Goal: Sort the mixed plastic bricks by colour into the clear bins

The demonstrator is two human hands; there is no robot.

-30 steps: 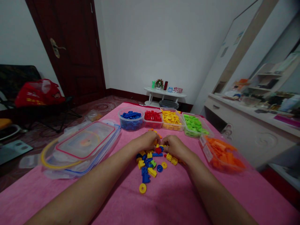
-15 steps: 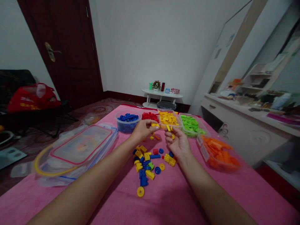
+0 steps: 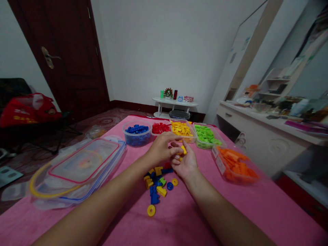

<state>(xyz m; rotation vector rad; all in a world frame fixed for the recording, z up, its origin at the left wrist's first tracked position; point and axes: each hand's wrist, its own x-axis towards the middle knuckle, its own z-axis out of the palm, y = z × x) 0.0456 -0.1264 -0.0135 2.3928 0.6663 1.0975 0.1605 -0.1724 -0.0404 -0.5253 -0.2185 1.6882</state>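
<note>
My left hand [image 3: 162, 148] reaches across to my right hand [image 3: 187, 165], and the two meet above the loose pieces. A yellow building brick [image 3: 183, 149] shows at my left thumb and fingertips, against the right hand's fingers. My right hand is turned palm up, its fingers curled round small yellow pieces, partly hidden by the left. Below them lies a loose pile with blue bricks [image 3: 154, 196], a yellow brick [image 3: 161, 191], a green brick [image 3: 162, 181], a blue ring [image 3: 170, 186] and yellow rings [image 3: 151, 210].
Clear tubs of blue bricks [image 3: 137, 130], red bricks [image 3: 161, 128], yellow bricks [image 3: 181, 128], green bricks [image 3: 206, 134] and orange bricks [image 3: 235, 162] stand along the pink cloth's [image 3: 179, 222] far and right sides. Stacked plastic lids [image 3: 84, 164] lie at the left.
My hands were apart, each with yellow pieces. The left has moved right, bringing its yellow brick to the right hand, which has come slightly left. The view has turned a little right.
</note>
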